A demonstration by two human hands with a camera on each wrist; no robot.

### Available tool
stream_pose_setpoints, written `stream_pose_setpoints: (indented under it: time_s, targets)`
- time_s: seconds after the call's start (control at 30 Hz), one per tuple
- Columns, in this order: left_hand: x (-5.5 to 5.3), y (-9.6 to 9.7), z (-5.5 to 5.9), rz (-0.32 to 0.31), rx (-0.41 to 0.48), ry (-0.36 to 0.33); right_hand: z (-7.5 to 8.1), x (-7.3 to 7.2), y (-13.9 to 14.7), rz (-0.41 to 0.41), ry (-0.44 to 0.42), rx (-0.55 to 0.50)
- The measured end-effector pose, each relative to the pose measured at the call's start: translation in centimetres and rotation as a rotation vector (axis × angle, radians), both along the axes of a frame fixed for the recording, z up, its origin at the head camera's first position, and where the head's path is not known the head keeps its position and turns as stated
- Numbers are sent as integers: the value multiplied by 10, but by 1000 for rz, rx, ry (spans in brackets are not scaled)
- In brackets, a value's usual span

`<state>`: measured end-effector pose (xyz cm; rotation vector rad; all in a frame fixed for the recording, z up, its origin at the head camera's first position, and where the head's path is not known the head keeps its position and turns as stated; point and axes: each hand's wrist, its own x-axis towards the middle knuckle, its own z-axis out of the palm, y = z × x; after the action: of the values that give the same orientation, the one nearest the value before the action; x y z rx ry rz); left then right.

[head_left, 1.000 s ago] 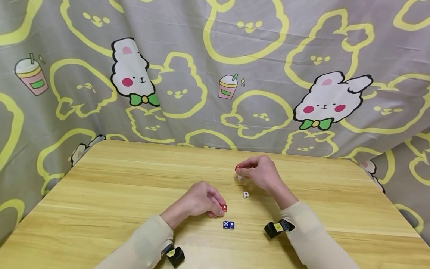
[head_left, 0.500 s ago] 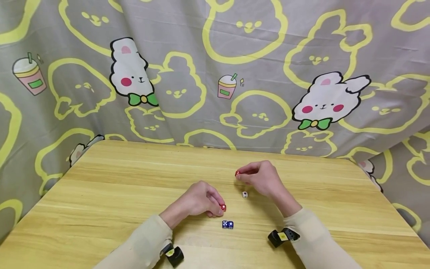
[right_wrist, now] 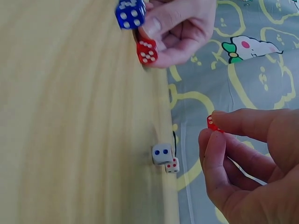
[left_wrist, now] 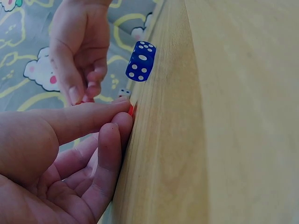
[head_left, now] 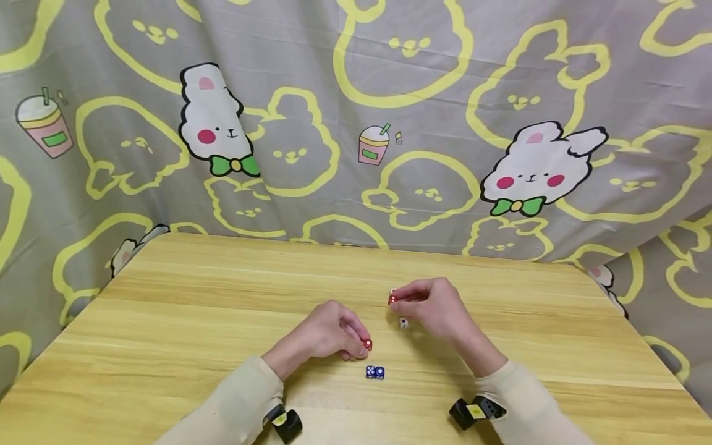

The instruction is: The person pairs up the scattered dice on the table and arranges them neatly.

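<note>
The right-held red die [head_left: 392, 299] sits at the fingertips of the right hand [head_left: 436, 309], on the side toward the left hand [head_left: 332, 332]. The thumb and fingers of the right hand are clamped on it. The right wrist view shows this die raised off the counter [head_left: 222, 296].

Governing relation: in the head view, the right-held red die lies between two white dice. The far white die [head_left: 392, 290] is just behind it and partly hidden by it; the near white die [head_left: 403, 322] is closer to the person and slightly to the right. The right hand is the nearer hand to both. A die is a cube, so no long axis applies; orientation is read from the faces only.

The left-held red die [head_left: 368, 345] is pinched between the thumb and fingers of the left hand, low at the counter surface. Contact with the surface appears likely but is not fully visible. It lies closer to the person than the white dice.

Two blue dice [head_left: 375, 372] stand side by side on the counter, apparently touching, just on the person's side of the left-held red die. The left hand is nearer to them.

No container is visible. A patterned curtain [head_left: 311, 55] hangs behind the counter.
</note>
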<state>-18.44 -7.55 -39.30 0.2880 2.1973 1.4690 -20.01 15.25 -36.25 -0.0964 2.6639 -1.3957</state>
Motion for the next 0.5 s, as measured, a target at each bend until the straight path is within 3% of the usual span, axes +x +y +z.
stream_pose_setpoints:
  time_s: [0.5]
  targets:
    - [1,-2,-1,-2,-1,11,-10,16,-2,36,-78,-70]
